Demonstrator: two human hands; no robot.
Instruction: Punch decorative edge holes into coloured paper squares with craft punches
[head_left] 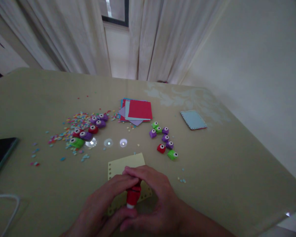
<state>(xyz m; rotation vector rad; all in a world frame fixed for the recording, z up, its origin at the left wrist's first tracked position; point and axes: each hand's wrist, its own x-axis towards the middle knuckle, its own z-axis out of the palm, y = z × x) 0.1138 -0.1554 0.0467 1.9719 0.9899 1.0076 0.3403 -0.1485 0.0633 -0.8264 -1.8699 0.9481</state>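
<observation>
A punch (133, 196) is held between the left hand (107, 194) and the right hand (160, 192), over a sheet (126, 162). Behind, a paper pile (140, 110) is seen on the table (217, 164). Some punches (86, 136) are set left of the pile, by paper bits (82, 118); other punches (165, 138) are set in front, to its right.

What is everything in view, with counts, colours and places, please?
Table: one, greenish, across the view
Eyed figures: fifteen, purple, green, red; seven left, eight right
Confetti: uncountable, multicoloured, mainly left
Cards: several, red on top, centre
Blue card: one, light blue, right
Bright spots: three, white, left of centre
Device: one, black, left edge
Cable: one, white, lower left
Curtains: several, white, background
Window: one, dark-framed, between curtains
Wall: one, greyish, right
Yellow sheet: one, yellow, beneath hands
Red piece: one, red and white, between hands
Left hand: one, bare, on red piece
Right hand: one, bare, around red piece
</observation>
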